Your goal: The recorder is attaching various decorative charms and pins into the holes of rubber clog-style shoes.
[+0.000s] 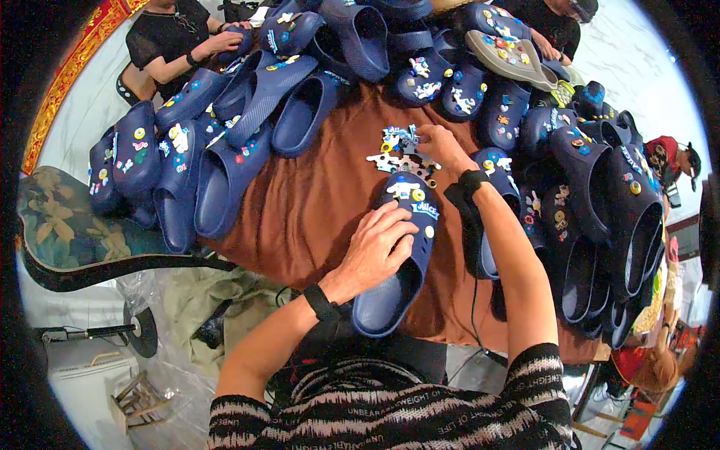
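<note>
Left hand (375, 249) clasping navy clog (390, 296), lettered charm (425, 210) atop, right hand (445, 150) half-closed at loose charms (388, 161), hold unclear

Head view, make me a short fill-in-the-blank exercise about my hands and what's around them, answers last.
1. The hand on the navy clog is your ____ one.
2. Your right hand is at the loose charms, near that clog's ____, not its heel.
3. Both wrists wear ____ bands.
4. The cloth is ____.

Missing words: left; toe; black; brown.
</note>
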Demonstrator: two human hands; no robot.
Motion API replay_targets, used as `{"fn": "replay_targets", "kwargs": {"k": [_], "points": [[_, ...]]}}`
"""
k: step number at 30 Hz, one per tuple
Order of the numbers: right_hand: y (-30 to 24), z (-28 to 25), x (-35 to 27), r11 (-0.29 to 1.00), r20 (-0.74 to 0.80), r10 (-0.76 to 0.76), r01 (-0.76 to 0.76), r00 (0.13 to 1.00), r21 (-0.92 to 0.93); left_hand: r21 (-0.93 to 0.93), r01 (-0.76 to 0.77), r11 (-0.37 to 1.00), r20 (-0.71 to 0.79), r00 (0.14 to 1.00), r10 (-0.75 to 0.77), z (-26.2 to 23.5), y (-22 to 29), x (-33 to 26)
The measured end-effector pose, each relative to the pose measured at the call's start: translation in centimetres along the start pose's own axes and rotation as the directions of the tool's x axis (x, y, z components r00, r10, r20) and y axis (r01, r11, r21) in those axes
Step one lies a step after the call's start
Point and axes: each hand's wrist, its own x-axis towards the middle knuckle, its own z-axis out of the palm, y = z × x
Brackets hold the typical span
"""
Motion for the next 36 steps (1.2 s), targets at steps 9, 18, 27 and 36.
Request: {"fn": "replay_targets", "kwargs": {"k": [9,18,27,36], "points": [[-3.0,2.3,1.8,0.948,0.043,-0.313,0.309,0.949,0.075,-0.001,0.001,1.0,-0.011,1.0,-0.001,0.0,-0.2,0.1],[-2.5,2.7,2.4,0.955,0.242,-0.264,0.288,0.934,-0.071,0.02,0.005,1.0,0.02,1.0,-0.005,0.1,-0.4,-0.1],[-4.2,-0.2,-1.2,0.518,0.267,0.097,-0.278,0.959,0.809,0.029,-0.016,0.999,-0.015,1.0,0.017,-0.1,-0.2,-0.3],[-2.5,-0.5,-6.8,-0.039,0.328,-0.055,-0.33,0.943,0.943,0.021,-0.018,1.0,-0.008,1.0,0.018,0.2,0.0,0.2]]}}
